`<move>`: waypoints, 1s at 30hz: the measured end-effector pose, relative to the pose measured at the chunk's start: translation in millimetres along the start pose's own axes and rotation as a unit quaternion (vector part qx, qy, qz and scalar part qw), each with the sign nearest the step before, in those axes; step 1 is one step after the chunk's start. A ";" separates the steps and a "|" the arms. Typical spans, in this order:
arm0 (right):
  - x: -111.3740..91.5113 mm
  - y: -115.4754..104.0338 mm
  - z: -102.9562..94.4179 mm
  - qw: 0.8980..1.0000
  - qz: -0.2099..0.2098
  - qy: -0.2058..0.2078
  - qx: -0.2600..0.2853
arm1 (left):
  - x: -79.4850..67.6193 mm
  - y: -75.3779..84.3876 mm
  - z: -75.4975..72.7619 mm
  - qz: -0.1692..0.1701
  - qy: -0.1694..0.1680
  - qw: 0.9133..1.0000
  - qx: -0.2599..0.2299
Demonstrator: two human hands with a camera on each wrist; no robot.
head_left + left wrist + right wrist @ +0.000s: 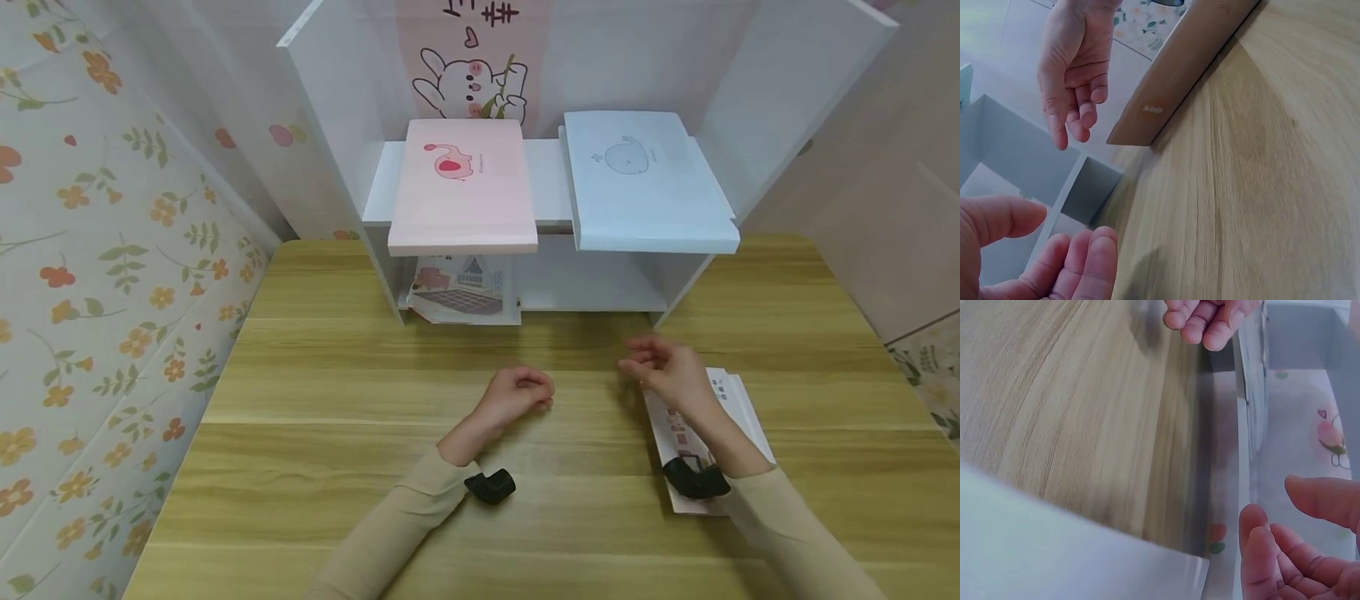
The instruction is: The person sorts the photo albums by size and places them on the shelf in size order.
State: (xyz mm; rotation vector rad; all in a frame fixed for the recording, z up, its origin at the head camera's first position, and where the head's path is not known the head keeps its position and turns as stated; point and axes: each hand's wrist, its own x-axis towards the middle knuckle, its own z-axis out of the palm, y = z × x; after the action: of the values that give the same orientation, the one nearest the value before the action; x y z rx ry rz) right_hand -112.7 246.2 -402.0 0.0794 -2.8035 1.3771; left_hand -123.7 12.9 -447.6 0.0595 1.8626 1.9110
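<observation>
My left hand [517,393] hovers over the middle of the table, fingers loosely curled and nothing between them. To the right, my right hand [667,371] is held above the far end of a white and pink book [742,408], thumb and fingers bent and apart. That book lies on the table, partly covered by my right forearm; its thick edge [1172,75] shows in the left wrist view. In the right wrist view, the thumb and fingers of the right hand [1316,550] have a gap between them, with a pale cover [1072,550] at lower left.
A white shelf unit [592,275] stands at the back of the table. On its upper board lie a pink elephant book [465,192] and a light blue whale book [648,192], both jutting forward. An illustrated book [468,292] lies in the lower left. Floral cloth [112,292] hangs at left.
</observation>
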 end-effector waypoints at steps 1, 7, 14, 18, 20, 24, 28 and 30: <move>-0.2 -0.1 -1.1 1.000 0.001 -0.001 -0.001 | 0.3 0.0 1.0 0.001 0.000 1.000 0.000; -4.0 1.5 -8.3 1.000 0.008 -0.011 0.000 | 2.5 0.1 8.1 0.002 -0.005 1.000 -0.002; -11.4 8.7 -18.5 1.000 0.029 -0.011 0.001 | 4.9 0.0 16.0 -0.002 -0.005 1.000 0.006; -14.6 14.1 -23.3 0.999 0.036 -0.004 -0.015 | 5.8 0.3 19.5 -0.002 -0.006 1.000 0.015; -16.0 17.0 -26.0 0.999 0.041 -0.005 -0.018 | 6.3 0.3 21.4 -0.007 -0.008 1.000 0.016; -19.6 22.6 -31.5 0.998 0.054 -0.017 -0.010 | 7.0 -0.2 25.1 -0.016 -0.014 1.000 0.017; -23.8 27.2 -36.6 0.997 0.070 -0.023 -0.010 | 7.4 -0.6 28.8 -0.016 -0.015 1.000 0.017; -25.7 29.7 -38.7 0.997 0.076 -0.019 -0.014 | 7.5 -0.4 30.9 -0.015 -0.013 1.000 0.018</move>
State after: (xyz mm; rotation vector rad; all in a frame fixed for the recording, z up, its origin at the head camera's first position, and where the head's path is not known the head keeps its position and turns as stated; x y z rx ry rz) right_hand -88.9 296.0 -402.8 -0.1129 -2.9133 1.3796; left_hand -119.6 44.4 -447.7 0.0672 1.8707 1.8489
